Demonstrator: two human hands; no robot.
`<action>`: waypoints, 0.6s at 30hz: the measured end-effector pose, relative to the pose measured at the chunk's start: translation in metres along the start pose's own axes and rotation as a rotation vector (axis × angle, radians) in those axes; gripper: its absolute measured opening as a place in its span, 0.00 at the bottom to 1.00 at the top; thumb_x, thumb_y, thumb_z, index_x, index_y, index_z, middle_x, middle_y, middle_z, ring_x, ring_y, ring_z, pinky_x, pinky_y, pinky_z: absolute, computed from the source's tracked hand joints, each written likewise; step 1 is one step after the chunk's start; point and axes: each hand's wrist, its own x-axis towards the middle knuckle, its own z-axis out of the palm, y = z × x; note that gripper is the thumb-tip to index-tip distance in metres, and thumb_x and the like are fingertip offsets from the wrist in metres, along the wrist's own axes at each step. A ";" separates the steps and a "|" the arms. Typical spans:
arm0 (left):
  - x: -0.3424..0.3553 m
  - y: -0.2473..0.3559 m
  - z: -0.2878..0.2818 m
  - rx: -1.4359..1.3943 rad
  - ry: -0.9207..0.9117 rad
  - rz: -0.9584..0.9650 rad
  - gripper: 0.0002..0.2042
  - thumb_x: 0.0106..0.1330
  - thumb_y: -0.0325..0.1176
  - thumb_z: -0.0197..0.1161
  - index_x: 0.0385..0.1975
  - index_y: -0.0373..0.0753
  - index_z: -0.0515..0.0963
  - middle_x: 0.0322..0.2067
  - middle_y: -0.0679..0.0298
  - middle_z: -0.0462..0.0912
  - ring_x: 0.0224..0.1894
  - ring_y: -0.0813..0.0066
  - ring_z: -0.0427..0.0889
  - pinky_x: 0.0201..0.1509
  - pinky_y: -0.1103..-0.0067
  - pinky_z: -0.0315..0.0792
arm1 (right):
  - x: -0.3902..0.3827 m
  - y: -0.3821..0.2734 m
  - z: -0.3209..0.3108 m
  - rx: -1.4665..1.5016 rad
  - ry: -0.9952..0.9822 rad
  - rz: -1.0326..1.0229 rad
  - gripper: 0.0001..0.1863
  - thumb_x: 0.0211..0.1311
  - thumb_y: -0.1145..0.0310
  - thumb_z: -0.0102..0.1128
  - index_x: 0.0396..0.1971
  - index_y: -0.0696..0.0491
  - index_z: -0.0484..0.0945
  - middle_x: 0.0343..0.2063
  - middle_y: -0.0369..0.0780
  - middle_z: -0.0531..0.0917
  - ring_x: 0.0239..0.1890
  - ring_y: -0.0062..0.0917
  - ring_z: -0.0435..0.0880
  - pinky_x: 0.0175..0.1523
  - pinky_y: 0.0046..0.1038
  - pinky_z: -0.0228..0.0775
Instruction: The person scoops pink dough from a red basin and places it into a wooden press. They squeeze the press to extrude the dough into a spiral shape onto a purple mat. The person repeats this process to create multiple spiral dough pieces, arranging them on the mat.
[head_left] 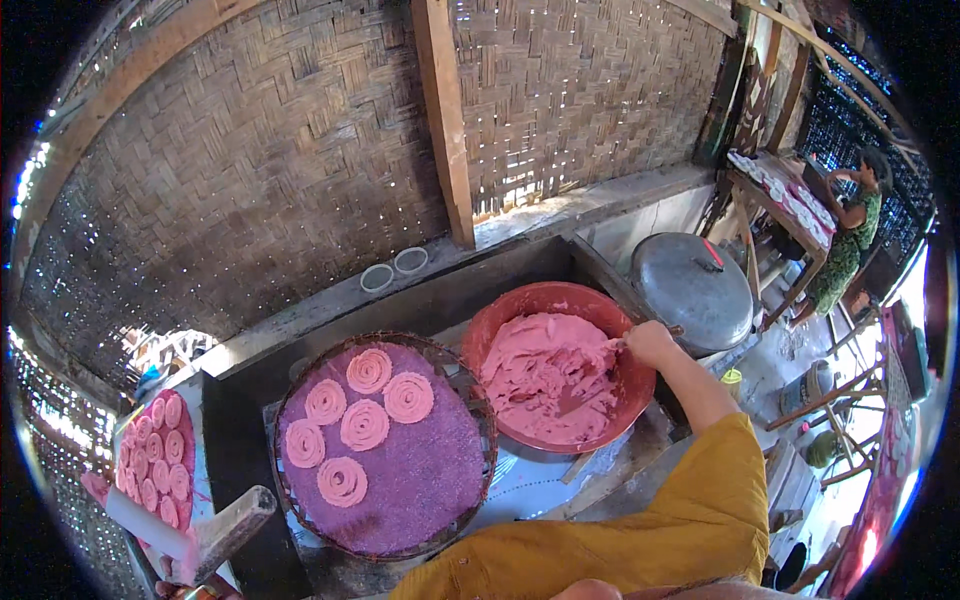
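Spoon point(677, 330) is being gripped by right hand point(650, 346) over basin point(641, 385), tip in dough point(540, 365). Basin is being kept beside tray point(430, 480), likely for short reach. Tube tool point(150, 525) is being held in left hand point(222, 589), left of tray, apparently to keep swirls point(365, 425) unmarred.

Woven wall point(250, 150), wooden post point(443, 125), two round containers point(377, 278) on a ledge point(318, 303), grey domed lid point(690, 292), person point(852, 235) beside a table point(776, 218)
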 end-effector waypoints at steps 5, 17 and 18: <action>-0.006 0.019 -0.014 0.379 0.166 0.004 0.20 0.56 0.37 0.55 0.45 0.34 0.63 0.36 0.56 0.66 0.37 0.65 0.65 0.39 0.72 0.62 | 0.004 -0.020 0.004 0.039 -0.032 -0.050 0.09 0.49 0.69 0.47 0.23 0.54 0.77 0.24 0.42 0.80 0.29 0.34 0.80 0.33 0.34 0.71; 0.085 -0.101 0.006 1.444 0.802 0.392 0.19 0.58 0.38 0.54 0.47 0.40 0.61 0.54 0.54 0.60 0.57 0.60 0.58 0.62 0.60 0.52 | -0.054 -0.020 -0.034 0.465 -0.084 0.052 0.14 0.46 0.63 0.52 0.33 0.52 0.79 0.23 0.44 0.80 0.28 0.34 0.80 0.32 0.33 0.70; 0.087 -0.105 0.014 1.494 0.853 0.445 0.19 0.56 0.38 0.56 0.46 0.41 0.61 0.52 0.55 0.62 0.53 0.61 0.61 0.60 0.62 0.55 | -0.062 -0.018 -0.049 0.610 -0.051 0.031 0.14 0.47 0.62 0.53 0.34 0.50 0.79 0.23 0.43 0.80 0.28 0.33 0.80 0.32 0.32 0.70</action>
